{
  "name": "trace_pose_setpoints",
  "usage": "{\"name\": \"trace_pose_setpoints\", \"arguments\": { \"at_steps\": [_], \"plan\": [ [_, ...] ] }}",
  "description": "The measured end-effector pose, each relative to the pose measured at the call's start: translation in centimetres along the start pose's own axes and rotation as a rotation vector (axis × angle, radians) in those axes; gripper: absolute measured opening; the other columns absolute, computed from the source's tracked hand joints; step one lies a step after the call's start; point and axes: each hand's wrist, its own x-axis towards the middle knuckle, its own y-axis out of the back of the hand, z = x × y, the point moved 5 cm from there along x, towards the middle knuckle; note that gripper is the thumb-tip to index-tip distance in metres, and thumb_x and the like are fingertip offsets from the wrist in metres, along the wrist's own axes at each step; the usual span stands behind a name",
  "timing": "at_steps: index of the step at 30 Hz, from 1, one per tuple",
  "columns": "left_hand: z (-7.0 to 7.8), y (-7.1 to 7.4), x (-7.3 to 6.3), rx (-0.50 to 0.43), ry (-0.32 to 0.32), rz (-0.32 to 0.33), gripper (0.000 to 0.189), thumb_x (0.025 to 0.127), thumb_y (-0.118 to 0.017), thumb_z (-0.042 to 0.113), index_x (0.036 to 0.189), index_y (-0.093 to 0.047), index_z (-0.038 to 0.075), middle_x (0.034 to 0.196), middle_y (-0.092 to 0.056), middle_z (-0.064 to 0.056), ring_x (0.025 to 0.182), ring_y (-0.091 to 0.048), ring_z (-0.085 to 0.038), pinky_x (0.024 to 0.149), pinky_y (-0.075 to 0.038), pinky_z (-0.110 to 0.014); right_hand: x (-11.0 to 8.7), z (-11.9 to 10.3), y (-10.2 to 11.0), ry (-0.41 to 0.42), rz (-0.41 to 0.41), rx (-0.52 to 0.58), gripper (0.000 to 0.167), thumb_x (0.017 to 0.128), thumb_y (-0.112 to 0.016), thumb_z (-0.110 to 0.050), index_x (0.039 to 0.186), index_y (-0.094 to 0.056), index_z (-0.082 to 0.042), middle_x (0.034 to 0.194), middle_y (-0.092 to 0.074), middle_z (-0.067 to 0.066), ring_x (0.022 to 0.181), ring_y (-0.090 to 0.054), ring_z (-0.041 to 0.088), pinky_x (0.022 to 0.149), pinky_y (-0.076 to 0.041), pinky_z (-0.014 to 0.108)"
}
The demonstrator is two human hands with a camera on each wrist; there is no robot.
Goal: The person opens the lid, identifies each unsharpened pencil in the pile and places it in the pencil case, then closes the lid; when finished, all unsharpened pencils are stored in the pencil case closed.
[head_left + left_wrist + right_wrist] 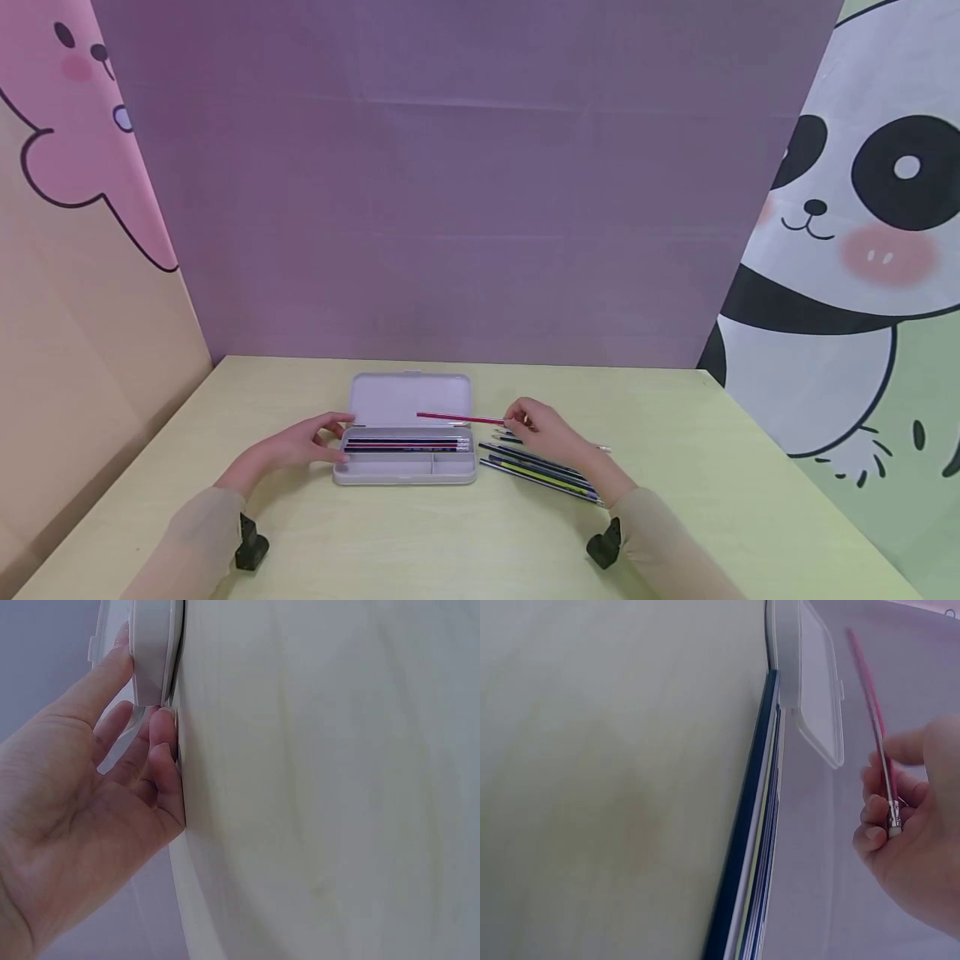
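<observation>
An opened white pencil case (382, 478) lies on the table, its lid (408, 396) tipped back. Several dark and striped pencils (401, 445) lie in its long rear compartment. My left hand (311, 440) grips the left end of the case; in the left wrist view the thumb (101, 679) touches its wall and the other fingers bend beside it. My right hand (546, 429) pinches a red pencil (457, 417) near its eraser end, with the far end over the lid. In the right wrist view, the red pencil (871, 705) shows a silver ferrule and white eraser.
Right of the case, a loose group of pencils (536, 473), mostly dark with a yellow-green one, lies partly under my right forearm. The light wooden table (420, 542) meets a purple backdrop (465, 208). Black cameras (251, 546) are worn on both wrists.
</observation>
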Motion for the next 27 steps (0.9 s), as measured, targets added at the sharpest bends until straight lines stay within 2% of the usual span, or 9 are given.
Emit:
{"name": "trace_pose_setpoints", "arguments": {
  "at_steps": [9, 18, 27],
  "plan": [
    [0.0, 0.0, -0.1, -0.008, 0.008, 0.002, 0.072, 0.081, -0.074, 0.028, 0.14, -0.038, 0.009, 0.12, -0.049, -0.014, 0.098, -0.054, -0.023, 0.085, -0.044, -0.039, 1.1, -1.2, -1.4, -0.001, -0.015, 0.003, 0.01, 0.093, -0.057, -0.013, 0.099, -0.058, -0.005, 0.085, -0.054, 0.001, 0.075, -0.046, 0.013, 0.065, -0.042, 0.022],
    [-0.1, 0.1, 0.0, -0.01, -0.002, 0.002, 0.071, 0.081, -0.074, 0.027, 0.14, -0.039, 0.008, 0.119, -0.05, -0.015, 0.097, -0.055, -0.024, 0.085, -0.044, -0.039, 2.1, -3.4, -2.4, 0.039, -0.018, 0.008, 0.007, 0.093, -0.057, -0.011, 0.097, -0.058, -0.005, 0.089, -0.055, 0.003, 0.079, -0.048, 0.014, 0.069, -0.044, 0.023],
    [-0.3, 0.0, 0.2, 0.004, 0.009, 0.01, 0.071, 0.081, -0.074, 0.028, 0.14, -0.039, 0.009, 0.119, -0.05, -0.013, 0.098, -0.053, -0.024, 0.086, -0.043, -0.04, 2.9, -4.2, -4.0, 0.088, -0.065, 0.0, 0.006, 0.092, -0.057, -0.01, 0.095, -0.06, -0.005, 0.089, -0.056, 0.002, 0.079, -0.049, 0.013, 0.067, -0.043, 0.022]
  ]
}}
